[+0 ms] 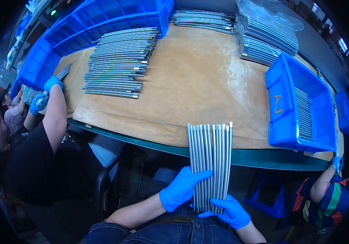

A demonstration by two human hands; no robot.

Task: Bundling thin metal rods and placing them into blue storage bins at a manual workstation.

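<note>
A flat row of several thin shiny metal rods stands between my two blue-gloved hands, just off the near edge of the table. My left hand grips the row from its left side, thumb laid across the front. Lower down, my right hand holds the bottom right end, thumb in front and fingers behind. The upper ends of the rods reach over the brown table covering; they sit at slightly uneven heights.
A large pile of rods lies left of centre, with more rods at the back and a partly plastic-wrapped stack back right. Blue bins stand left and right. Gloved co-workers sit on both sides.
</note>
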